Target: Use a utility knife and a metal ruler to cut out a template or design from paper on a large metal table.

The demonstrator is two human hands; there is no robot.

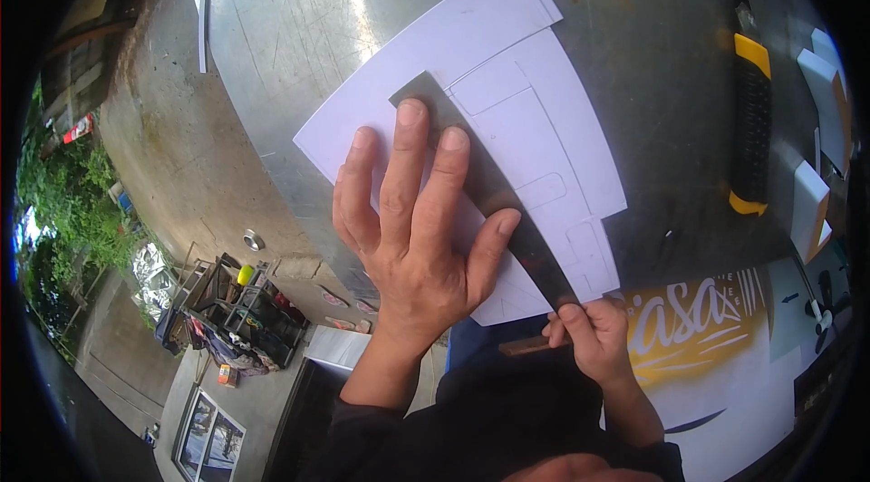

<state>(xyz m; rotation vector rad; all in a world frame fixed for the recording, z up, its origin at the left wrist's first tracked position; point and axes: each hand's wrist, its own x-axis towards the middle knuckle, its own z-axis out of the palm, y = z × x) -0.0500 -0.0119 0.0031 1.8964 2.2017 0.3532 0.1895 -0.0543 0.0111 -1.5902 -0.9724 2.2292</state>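
Note:
A white sheet with thin lines of rectangles and strips marked or cut in it lies slanted on the metal tabletop. Across it runs a flat metal straightedge, grey at the far end and darker toward me. My left hand presses on the straightedge and sheet with its fingers spread flat. At the near end, by the sheet's lower corner, my right hand is closed, thumb on the straightedge's tip. A brown strip sticks out under my right fingers; whether they hold it I cannot tell.
A yellow and black utility knife lies on the right of the tabletop. Beyond it stand white block-like pieces. A printed yellow and white panel is at lower right. Cluttered racks stand on the ground at left.

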